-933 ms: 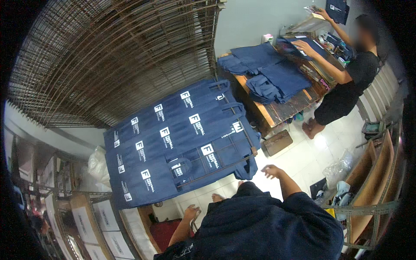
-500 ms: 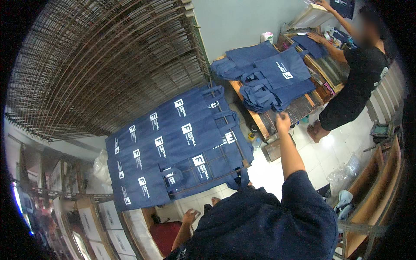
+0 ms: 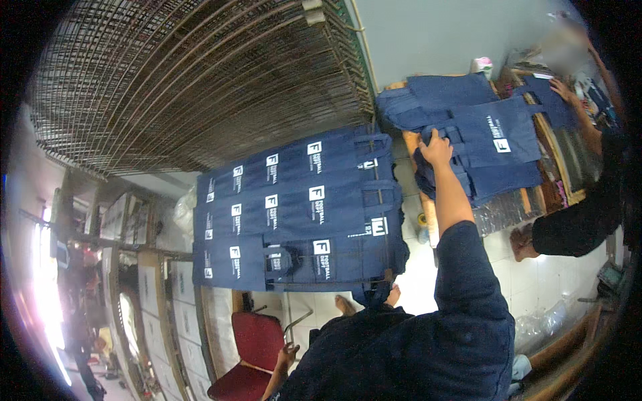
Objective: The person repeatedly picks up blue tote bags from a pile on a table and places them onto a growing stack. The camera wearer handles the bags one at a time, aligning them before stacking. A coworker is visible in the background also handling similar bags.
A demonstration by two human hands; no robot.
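Three rows of navy bags [image 3: 292, 190] lie at the person's eleven o'clock; a red chair [image 3: 258, 339] stands at nine. One printed bag [image 3: 476, 137] tops a pile [image 3: 506, 182] at one o'clock, the right hand [image 3: 437, 148] curled at its handles, its grip unclear from here; the left hand [image 3: 287, 355], fingers loosely parted, hangs beside the chair.

Wide fisheye view, head-worn, looking down

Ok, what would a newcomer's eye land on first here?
Probably the wire rack filling the upper left, its layers stacked close together. Below it, navy bags with white prints lie in rows. At upper right, the right hand is at the handle end of another printed bag.
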